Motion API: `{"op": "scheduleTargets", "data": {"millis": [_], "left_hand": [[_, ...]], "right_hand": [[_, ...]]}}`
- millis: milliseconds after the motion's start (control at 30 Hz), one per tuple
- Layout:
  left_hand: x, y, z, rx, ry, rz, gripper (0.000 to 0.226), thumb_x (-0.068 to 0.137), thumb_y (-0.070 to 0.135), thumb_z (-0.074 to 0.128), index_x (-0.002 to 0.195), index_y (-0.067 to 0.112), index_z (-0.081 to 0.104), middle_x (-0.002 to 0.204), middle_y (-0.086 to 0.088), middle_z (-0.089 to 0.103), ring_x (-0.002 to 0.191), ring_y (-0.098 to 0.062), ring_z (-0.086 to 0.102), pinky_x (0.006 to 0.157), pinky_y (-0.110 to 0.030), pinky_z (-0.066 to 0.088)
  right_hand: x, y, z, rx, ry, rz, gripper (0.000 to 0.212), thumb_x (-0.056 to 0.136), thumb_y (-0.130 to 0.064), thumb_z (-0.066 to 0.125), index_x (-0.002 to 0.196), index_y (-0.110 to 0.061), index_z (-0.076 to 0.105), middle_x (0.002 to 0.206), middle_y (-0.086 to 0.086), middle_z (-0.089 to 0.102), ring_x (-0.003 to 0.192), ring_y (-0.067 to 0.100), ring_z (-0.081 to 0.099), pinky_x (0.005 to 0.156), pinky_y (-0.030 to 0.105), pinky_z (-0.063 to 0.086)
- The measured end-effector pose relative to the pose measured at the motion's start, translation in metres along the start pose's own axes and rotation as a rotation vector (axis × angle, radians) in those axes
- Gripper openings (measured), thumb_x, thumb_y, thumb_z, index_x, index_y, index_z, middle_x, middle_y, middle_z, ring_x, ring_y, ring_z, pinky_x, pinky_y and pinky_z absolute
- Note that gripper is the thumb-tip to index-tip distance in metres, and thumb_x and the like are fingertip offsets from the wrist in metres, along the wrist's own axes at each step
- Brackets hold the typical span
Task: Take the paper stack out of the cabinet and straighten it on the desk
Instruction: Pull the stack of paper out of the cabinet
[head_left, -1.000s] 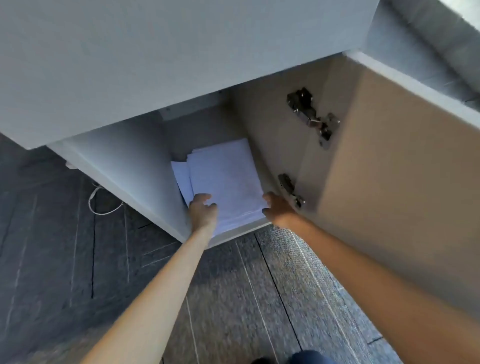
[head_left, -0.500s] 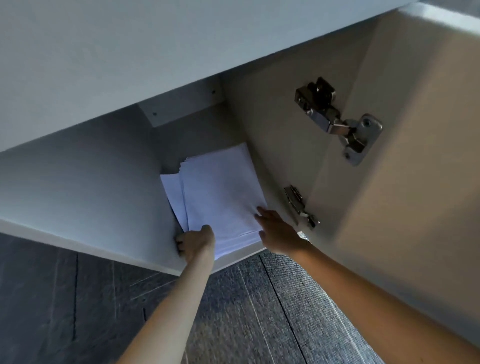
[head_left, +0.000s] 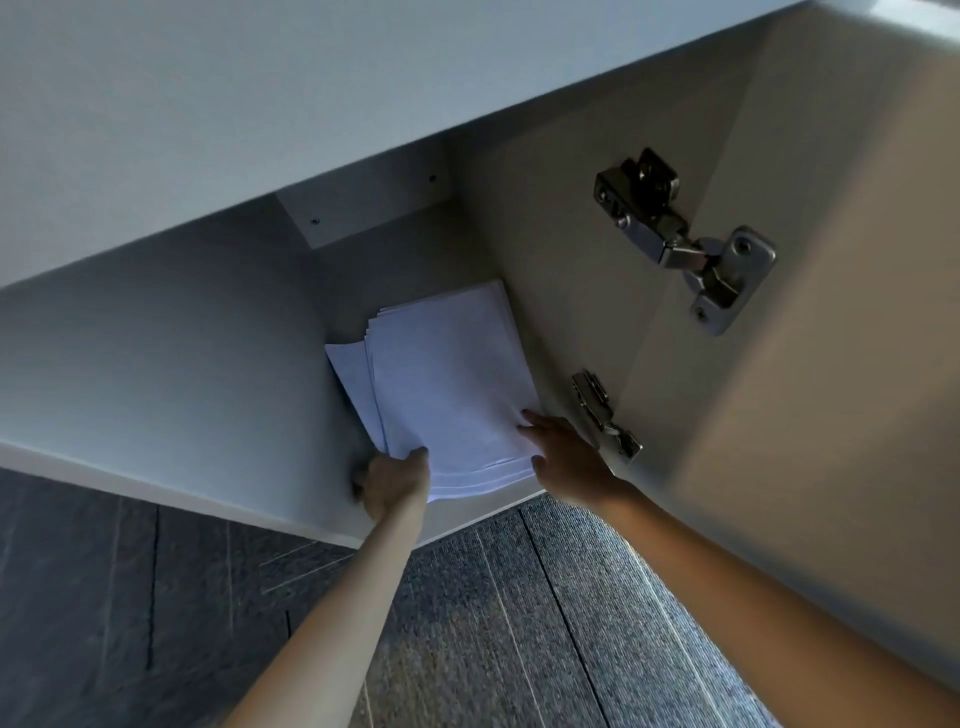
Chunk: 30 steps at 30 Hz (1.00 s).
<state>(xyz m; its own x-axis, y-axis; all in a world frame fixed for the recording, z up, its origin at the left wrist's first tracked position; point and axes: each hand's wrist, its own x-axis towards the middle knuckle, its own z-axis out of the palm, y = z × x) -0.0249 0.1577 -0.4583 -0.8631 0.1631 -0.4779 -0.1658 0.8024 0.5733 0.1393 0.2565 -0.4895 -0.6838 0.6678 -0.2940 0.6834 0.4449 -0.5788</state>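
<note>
Cabinet floor: paper stack between hands.

Both your hands are on the paper stack inside the open cabinet.

Your left hand closes its grip on the near left corner of the paper stack, thumb on top. Your right hand lies flat-fingered against the near right edge. The sheets are fanned unevenly on the cabinet floor. Two metal hinges hold the open door at right, above grey carpet.
</note>
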Motion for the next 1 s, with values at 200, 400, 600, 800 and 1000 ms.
{"op": "scheduleTargets", "data": {"millis": [200, 400, 600, 800, 1000], "left_hand": [[0.009, 0.007, -0.007, -0.384, -0.187, -0.224, 0.072, 0.07, 0.034, 0.078, 0.13, 0.001, 0.056, 0.122, -0.009, 0.061, 0.115, -0.031, 0.06, 0.091, -0.036, 0.048], [0.016, 0.002, -0.006, -0.489, -0.185, -0.228, 0.051, 0.099, 0.022, 0.05, 0.142, -0.004, 0.041, 0.15, -0.019, 0.042, 0.139, -0.032, 0.041, 0.092, -0.029, 0.034], [0.009, -0.005, -0.016, -0.34, -0.034, 0.019, 0.04, 0.094, 0.009, 0.058, 0.129, -0.008, 0.053, 0.135, -0.021, 0.057, 0.118, -0.032, 0.058, 0.085, -0.026, 0.035], [-0.006, -0.015, -0.029, -0.378, -0.11, 0.053, 0.039, 0.095, 0.011, 0.056, 0.133, -0.001, 0.053, 0.129, -0.008, 0.06, 0.119, -0.025, 0.055, 0.089, -0.025, 0.034], [-0.032, -0.006, -0.054, -0.421, -0.211, -0.007, 0.045, 0.091, 0.02, 0.064, 0.132, 0.004, 0.054, 0.137, -0.009, 0.057, 0.13, -0.027, 0.049, 0.097, -0.03, 0.035]], "right_hand": [[-0.006, 0.003, 0.006, 0.004, -0.037, -0.029, 0.055, 0.096, -0.01, 0.04, 0.149, -0.018, 0.026, 0.161, -0.006, 0.014, 0.148, 0.014, 0.011, 0.117, 0.03, 0.023], [0.001, 0.004, 0.013, 0.266, 0.078, 0.047, 0.051, 0.096, -0.017, 0.047, 0.145, -0.009, 0.033, 0.155, 0.008, 0.03, 0.144, 0.02, 0.024, 0.116, 0.028, 0.02], [0.018, -0.016, -0.003, 0.974, 0.252, 0.425, 0.044, 0.072, -0.047, 0.068, 0.096, -0.01, 0.066, 0.093, 0.006, 0.066, 0.079, 0.015, 0.06, 0.071, 0.018, 0.049], [0.022, -0.027, -0.019, 1.176, -0.041, 0.427, 0.046, 0.082, -0.017, 0.069, 0.125, -0.005, 0.058, 0.114, 0.002, 0.064, 0.098, 0.016, 0.062, 0.086, 0.023, 0.048], [-0.012, -0.056, -0.039, 0.904, 0.235, 0.32, 0.03, 0.088, -0.004, 0.057, 0.118, -0.005, 0.062, 0.097, 0.003, 0.064, 0.083, 0.013, 0.058, 0.052, 0.006, 0.046]]}}
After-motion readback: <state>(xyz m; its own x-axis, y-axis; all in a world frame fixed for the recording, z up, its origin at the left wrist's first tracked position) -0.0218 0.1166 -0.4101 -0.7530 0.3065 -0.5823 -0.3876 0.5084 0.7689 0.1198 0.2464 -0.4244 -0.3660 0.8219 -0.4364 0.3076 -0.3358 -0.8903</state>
